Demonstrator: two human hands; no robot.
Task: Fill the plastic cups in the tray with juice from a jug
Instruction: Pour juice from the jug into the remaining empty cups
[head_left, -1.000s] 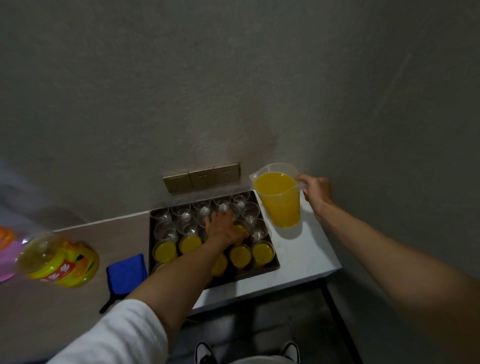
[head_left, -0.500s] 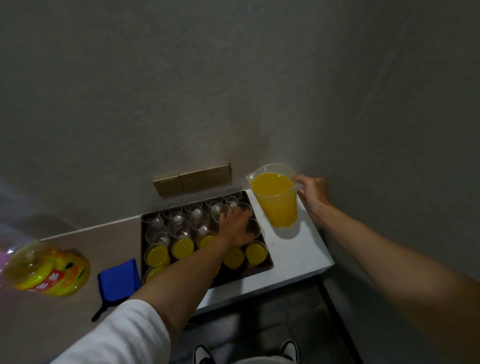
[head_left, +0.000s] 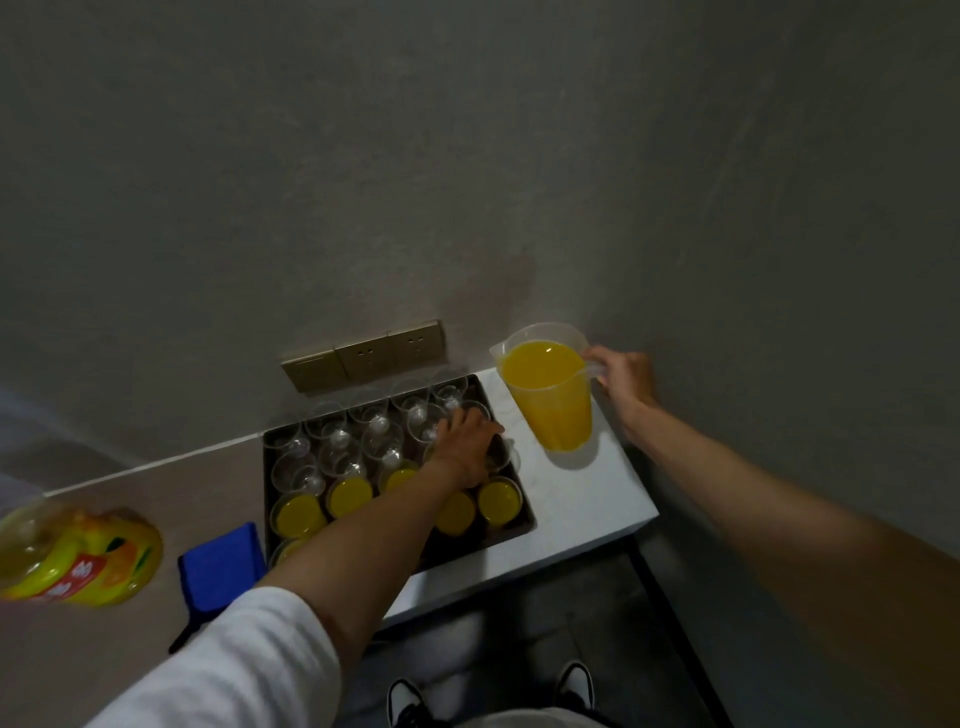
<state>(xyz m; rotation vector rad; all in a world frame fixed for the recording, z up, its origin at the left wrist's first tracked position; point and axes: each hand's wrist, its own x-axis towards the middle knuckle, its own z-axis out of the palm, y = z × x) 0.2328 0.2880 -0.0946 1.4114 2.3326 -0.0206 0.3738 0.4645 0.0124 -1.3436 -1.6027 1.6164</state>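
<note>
The left hand (head_left: 465, 441) reaches over the tray from the near side, palm down, with its fingers spread and bent over the cups at the tray's right side. It rests on or just above their rims; whether the fingers actually close round one cup I cannot tell, since the hand hides what lies under it. The white sleeve (head_left: 228, 670) of that arm crosses the lower left of the view.

The right hand (head_left: 623, 376) grips the handle of the jug (head_left: 553, 395), fingers curled round it. The jug stands upright on the white surface (head_left: 582, 499), just right of the tray, spout turned toward the tray, and it is nearly full of orange juice.

The dark tray (head_left: 524, 519) sits against the wall, partly on the white surface. Its rows nearer the wall hold clear empty cups (head_left: 337, 441), set close together. The nearer rows hold filled cups (head_left: 350, 496), their juice showing as bright yellow discs; the forearm covers some of them.

Left of the tray, a folded blue cloth (head_left: 223, 566) lies on the brownish surface (head_left: 104, 654), touching or just beside the tray's left edge. Further left a large juice bottle (head_left: 78, 561) with a yellow label lies on its side, blurred at the edge of view. On the wall behind the tray is a row of gold-coloured sockets (head_left: 363, 353). Below, the toes of two dark-and-white shoes (head_left: 405, 701) show on the floor.
</note>
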